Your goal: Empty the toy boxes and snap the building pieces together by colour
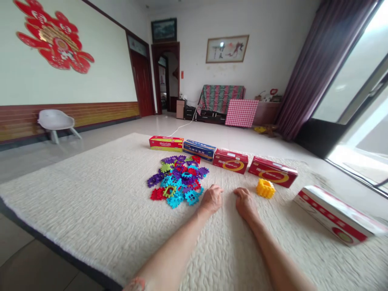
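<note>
My left hand (212, 198) rests on the quilted cream cover with its fingers curled in; nothing shows in it. It lies just right of a heap of plastic interlocking tiles (178, 182) in purple, blue, red and green, some with window-like openings. Across a small gap, my right hand (246, 203) is also curled closed on the cover, with no object visible in it. Just right of that hand stands a yellow block (266, 188) of joined tiles, open at the top.
Behind the tiles stand a red-and-yellow box (166, 144), a blue box (199, 150) and two dark red boxes (230, 161) in a row. A white-and-red box (338, 216) lies at right. The quilted cover (100, 202) has its edge at left.
</note>
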The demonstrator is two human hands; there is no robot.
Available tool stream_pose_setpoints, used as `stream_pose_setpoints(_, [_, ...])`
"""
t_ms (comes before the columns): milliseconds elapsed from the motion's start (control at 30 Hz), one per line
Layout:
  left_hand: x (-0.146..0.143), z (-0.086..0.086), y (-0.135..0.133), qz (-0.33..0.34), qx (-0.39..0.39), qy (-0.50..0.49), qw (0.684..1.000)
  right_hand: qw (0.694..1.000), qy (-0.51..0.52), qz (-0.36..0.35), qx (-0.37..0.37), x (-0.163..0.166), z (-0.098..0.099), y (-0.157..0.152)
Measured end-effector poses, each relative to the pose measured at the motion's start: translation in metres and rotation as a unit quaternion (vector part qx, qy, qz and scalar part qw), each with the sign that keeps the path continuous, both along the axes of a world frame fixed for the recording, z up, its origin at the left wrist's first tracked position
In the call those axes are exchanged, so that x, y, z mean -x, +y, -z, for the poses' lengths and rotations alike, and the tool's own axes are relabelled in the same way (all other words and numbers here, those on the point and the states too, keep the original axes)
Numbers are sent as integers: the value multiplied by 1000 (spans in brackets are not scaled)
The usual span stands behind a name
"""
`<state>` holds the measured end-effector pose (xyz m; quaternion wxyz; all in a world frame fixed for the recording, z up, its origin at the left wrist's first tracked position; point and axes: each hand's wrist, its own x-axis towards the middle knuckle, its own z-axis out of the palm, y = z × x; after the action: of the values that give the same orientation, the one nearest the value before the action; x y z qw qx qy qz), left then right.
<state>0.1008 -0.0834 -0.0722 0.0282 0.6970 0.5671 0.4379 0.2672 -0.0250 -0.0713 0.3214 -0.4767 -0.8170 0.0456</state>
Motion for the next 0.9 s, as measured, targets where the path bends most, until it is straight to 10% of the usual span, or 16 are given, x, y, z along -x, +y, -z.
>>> stream_pose_setpoints(300, [15, -4, -43, 43, -20, 30, 998, 999, 21, 40, 8, 1, 0, 7])
stream_pose_setpoints(733, [18, -6, -30, 22, -9, 22, 999, 991, 38, 121, 48, -1, -8, 22])
stream_pose_setpoints(900, [17, -10, -28, 4, -38, 2, 999, 995, 88, 48, 29, 12, -10, 15])
